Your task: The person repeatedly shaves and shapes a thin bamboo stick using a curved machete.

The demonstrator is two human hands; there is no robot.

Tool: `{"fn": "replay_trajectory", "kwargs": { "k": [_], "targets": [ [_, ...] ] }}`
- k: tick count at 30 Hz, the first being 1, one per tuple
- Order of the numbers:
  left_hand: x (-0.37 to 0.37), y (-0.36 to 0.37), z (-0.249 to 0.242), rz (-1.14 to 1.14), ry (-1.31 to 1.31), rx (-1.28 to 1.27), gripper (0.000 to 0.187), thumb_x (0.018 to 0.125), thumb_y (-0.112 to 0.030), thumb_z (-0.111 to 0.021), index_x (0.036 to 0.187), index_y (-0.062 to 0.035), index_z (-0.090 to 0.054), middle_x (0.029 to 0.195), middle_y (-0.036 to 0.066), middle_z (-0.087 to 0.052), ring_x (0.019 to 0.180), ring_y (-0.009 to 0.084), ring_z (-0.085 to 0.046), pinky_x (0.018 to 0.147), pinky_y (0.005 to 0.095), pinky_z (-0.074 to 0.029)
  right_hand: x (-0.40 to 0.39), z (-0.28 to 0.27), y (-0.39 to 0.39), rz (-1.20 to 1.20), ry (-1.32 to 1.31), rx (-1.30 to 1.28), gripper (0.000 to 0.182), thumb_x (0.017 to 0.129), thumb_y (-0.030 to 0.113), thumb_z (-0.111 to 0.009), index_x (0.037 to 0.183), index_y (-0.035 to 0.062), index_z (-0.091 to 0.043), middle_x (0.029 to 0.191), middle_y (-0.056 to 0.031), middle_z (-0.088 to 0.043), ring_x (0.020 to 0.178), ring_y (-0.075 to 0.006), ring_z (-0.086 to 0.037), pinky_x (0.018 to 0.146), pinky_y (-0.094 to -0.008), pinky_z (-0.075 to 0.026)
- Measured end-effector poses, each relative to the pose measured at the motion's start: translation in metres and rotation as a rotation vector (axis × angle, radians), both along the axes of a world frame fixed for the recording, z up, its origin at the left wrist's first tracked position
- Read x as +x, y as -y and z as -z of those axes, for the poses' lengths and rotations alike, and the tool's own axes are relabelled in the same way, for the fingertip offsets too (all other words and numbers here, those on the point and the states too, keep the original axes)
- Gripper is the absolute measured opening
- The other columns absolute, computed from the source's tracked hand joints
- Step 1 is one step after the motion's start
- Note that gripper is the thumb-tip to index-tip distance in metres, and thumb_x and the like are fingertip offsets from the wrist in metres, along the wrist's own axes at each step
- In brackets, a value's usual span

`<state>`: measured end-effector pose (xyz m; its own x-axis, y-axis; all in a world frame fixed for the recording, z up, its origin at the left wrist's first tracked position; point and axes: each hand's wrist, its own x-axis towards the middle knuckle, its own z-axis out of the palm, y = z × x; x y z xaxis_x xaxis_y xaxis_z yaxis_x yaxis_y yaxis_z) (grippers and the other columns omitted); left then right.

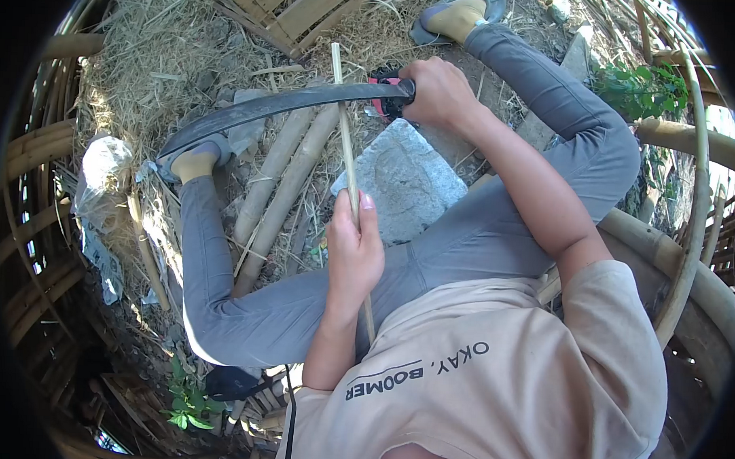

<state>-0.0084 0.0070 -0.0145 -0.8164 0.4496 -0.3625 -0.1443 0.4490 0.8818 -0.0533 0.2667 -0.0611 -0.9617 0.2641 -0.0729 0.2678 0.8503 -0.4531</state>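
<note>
My right hand [441,90] is closed round the black-and-red handle of a machete [275,103]. Its long, dark, curved blade stretches to the left, the tip near my left foot. My left hand [355,249] grips a thin bamboo strip [350,160] about midway, thumb along its side. The strip slants upright from my lap to beyond the machete, whose blade crosses over it near the upper end. Between my legs lies a pale grey stone slab [405,182], just right of the strip.
Two bamboo poles [284,174] lie on the ground left of the slab. Dry straw [159,56] covers the upper left, near a wooden crate [310,17]. A clear plastic bag [106,168] sits at the left. Curved bamboo framework [697,176] surrounds me.
</note>
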Motion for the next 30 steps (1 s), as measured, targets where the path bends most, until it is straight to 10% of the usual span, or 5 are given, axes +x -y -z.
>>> {"fn": "replay_trajectory", "kwargs": {
  "k": [7,27,30],
  "targets": [
    [-0.014,0.016,-0.019,-0.235,0.326,0.289,0.026,0.111,-0.03,-0.042,0.097,-0.0095,-0.049,0.064,-0.009,-0.032,0.049,-0.0006,-0.027,0.042,0.0201,-0.021,0.001,0.011,-0.048,0.24,-0.008,-0.014,0.049,0.067,0.021,-0.073,0.113,0.0071,-0.076,0.088,-0.0216,-0.074,0.088,-0.0373,-0.072,0.087,-0.0442,-0.057],
    [0.004,0.003,-0.019,-0.047,0.18,0.237,0.023,0.111,-0.031,-0.04,0.101,-0.0105,-0.046,0.069,-0.007,-0.034,0.049,-0.0009,-0.027,0.041,0.0191,-0.021,0.014,-0.026,0.026,-0.106,-0.088,-0.123,0.033,0.057,0.015,-0.073,0.088,0.0061,-0.073,0.075,-0.0167,-0.067,0.078,-0.0388,-0.067,0.074,-0.0472,-0.054],
    [0.003,0.002,-0.024,-0.026,0.085,0.119,0.02,0.109,-0.02,-0.045,0.098,-0.0037,-0.05,0.067,-0.001,-0.046,0.057,0.0051,-0.042,0.051,0.0261,-0.034,0.01,-0.023,0.02,-0.107,-0.133,-0.07,0.024,0.057,0.018,-0.075,0.079,0.0089,-0.071,0.069,-0.0135,-0.067,0.074,-0.0373,-0.068,0.071,-0.048,-0.054]
  ]
}}
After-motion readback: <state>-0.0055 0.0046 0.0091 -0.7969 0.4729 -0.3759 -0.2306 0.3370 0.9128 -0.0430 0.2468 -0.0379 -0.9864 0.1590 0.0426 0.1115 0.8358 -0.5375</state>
